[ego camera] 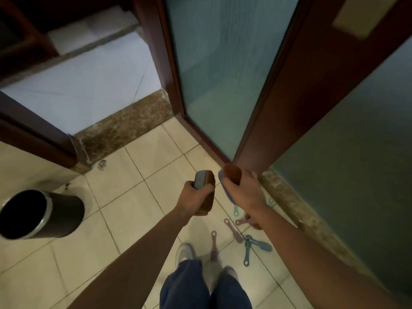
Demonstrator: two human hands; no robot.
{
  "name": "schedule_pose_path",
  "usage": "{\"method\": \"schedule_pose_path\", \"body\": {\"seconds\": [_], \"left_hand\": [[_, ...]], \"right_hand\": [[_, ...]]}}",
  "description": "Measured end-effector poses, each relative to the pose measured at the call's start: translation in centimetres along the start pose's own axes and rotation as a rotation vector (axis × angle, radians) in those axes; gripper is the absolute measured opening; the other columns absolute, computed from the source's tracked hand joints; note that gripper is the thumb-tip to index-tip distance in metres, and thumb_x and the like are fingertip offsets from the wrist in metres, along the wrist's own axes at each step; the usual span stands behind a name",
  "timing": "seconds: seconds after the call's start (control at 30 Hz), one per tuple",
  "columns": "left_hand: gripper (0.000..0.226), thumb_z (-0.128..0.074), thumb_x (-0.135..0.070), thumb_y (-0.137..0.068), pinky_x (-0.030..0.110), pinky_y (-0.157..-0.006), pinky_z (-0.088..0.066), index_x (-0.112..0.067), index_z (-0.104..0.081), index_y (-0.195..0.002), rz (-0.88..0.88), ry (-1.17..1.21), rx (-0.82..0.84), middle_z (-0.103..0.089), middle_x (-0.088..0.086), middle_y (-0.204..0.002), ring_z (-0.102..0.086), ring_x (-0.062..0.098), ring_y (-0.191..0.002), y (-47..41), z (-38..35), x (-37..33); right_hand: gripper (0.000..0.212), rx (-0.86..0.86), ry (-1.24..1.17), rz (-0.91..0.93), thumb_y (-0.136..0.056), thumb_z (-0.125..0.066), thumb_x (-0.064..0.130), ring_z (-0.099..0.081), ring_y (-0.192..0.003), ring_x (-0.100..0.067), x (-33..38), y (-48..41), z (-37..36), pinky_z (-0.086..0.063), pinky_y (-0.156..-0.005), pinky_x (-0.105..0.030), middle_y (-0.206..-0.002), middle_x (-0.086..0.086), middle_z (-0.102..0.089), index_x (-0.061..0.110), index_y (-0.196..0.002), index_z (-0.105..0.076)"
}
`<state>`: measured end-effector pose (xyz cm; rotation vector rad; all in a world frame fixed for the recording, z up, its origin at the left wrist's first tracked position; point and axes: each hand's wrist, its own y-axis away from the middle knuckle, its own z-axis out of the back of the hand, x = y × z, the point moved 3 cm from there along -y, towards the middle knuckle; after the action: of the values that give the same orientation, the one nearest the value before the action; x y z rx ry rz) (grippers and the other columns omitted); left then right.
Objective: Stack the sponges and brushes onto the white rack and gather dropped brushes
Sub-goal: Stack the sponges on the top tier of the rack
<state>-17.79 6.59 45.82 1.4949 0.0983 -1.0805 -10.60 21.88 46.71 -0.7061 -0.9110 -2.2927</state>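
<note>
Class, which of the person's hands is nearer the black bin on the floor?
Left. The left hand is right of the black bin; the right hand is farther right.

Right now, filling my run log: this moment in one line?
left hand grips first sponge | right hand grips second sponge | brushes on floor

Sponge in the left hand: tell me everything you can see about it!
The sponge is a thick block in two layers: a grey-blue face and a rusty brown body. It looks soft. The left hand grips its lower half, so the top end sticks up, away from the person. It is held in the air above the tiled floor. Only that hand touches it; the other sponge, in the right hand, is apart from it.
</note>
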Motion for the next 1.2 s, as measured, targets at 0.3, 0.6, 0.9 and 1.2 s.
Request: {"method": "schedule_pose_path", "body": {"seconds": [0.3,0.6,0.9,1.2], "left_hand": [[0.028,-0.07,-0.029,-0.082,0.033,-0.054,-0.058,-0.015,-0.057,-0.103,-0.124,-0.065,0.116,-0.063,0.005,-0.092,-0.065,0.021,-0.081,15.9,-1.7,-11.9],[0.032,-0.068,-0.031,-0.084,0.042,-0.071,-0.06,-0.017,-0.052,-0.108,-0.29,-0.236,0.379,-0.063,0.007,-0.103,-0.065,0.023,-0.092,23.9,-7.7,-19.2],[0.034,-0.062,-0.021,-0.092,0.028,-0.076,-0.046,-0.009,-0.047,-0.119,-0.56,-0.485,0.661,-0.058,0.009,-0.108,-0.059,0.021,-0.094,31.2,-16.6,-19.5],[0.035,-0.06,-0.024,-0.094,0.03,-0.083,-0.049,-0.009,-0.049,-0.124,-0.679,-0.667,1.067,-0.061,0.01,-0.117,-0.06,0.02,-0.1,44.0,-26.2,-13.6]], "right_hand": [[0.05,-0.162,-0.151,-0.001,-0.079,-0.057,0.059,-0.058,-0.103,-0.025,7.0,11.6,15.0,-0.048,-0.093,-0.039,-0.11,-0.004,-0.053,0.022,-0.112,-0.056],[0.05,-0.501,-0.257,-0.132,-0.08,-0.058,0.058,-0.053,-0.092,-0.017,6.0,20.1,24.0,-0.041,-0.083,-0.029,-0.108,0.0,-0.047,0.023,-0.115,-0.054],[0.058,-0.893,-0.365,-0.367,-0.074,-0.053,0.063,-0.062,-0.086,-0.02,1.2,32.3,29.5,-0.052,-0.081,-0.036,-0.109,-0.006,-0.059,0.02,-0.112,-0.058],[0.056,-1.235,-0.421,-0.598,-0.064,-0.051,0.067,-0.063,-0.075,-0.016,-4.9,49.5,32.0,-0.052,-0.066,-0.034,-0.093,-0.004,-0.066,0.023,-0.098,-0.059]]}}
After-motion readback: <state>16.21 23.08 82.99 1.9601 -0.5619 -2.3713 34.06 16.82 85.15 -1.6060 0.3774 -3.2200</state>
